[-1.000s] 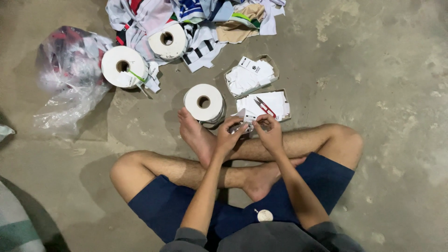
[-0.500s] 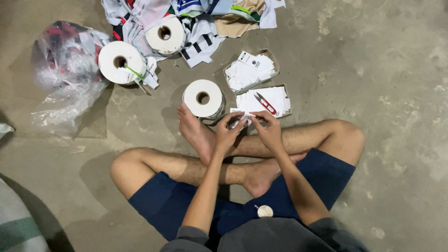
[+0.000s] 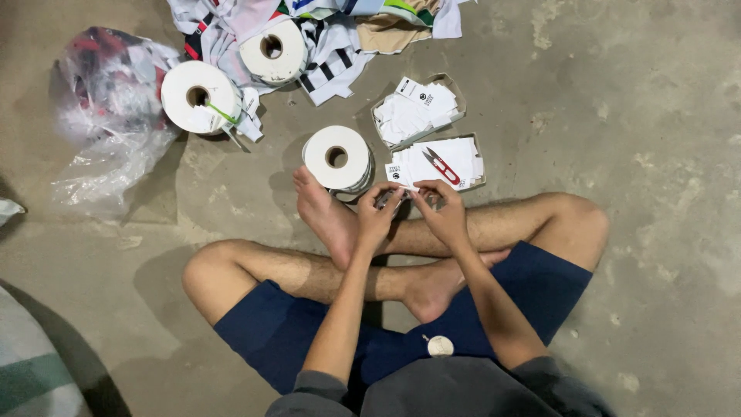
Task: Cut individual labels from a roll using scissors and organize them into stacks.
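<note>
I sit cross-legged on a concrete floor. My left hand (image 3: 378,215) and my right hand (image 3: 441,212) are held close together above my shins, both pinching a small white tag (image 3: 407,193) between the fingertips. Just beyond my hands lies a shallow tray (image 3: 477,174) of white tags with red thread snips (image 3: 441,166) on top. A second tray (image 3: 457,91) of white tags lies behind it. A white tape roll (image 3: 336,157) stands beside my bare foot (image 3: 323,212).
Two more white rolls (image 3: 197,97) (image 3: 272,50) lie at the upper left by a heap of printed fabric pieces (image 3: 340,35). A crumpled clear plastic bag (image 3: 108,116) sits at the far left. A small white disc (image 3: 440,346) rests on my lap.
My hands stay together on the small tag with only slight finger movement. The view has shifted a little, so the floor items sit higher in the frame.
</note>
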